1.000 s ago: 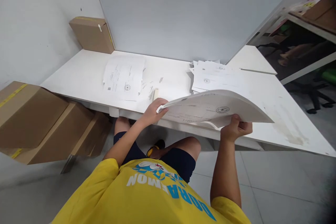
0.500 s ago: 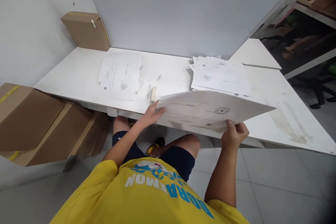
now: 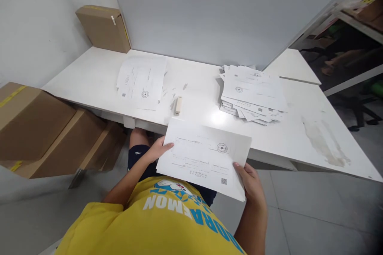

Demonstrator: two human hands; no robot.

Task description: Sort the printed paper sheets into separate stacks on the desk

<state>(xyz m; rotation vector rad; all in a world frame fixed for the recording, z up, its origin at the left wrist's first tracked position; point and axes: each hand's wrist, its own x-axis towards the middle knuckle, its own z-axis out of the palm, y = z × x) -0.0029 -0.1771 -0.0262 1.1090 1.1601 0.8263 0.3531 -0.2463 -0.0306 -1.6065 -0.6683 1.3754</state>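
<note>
The left grip [image 3: 158,150] is closed in a pinch, its thumb on top and pointing rightward; the left forearm [image 3: 131,179] slants up behind it. Well apart and lower in view, the right grip [image 3: 251,181] also pinches, thumb angled leftward, above a steep right forearm [image 3: 253,221]. The other 4 fingers on each are partly hidden.
</note>
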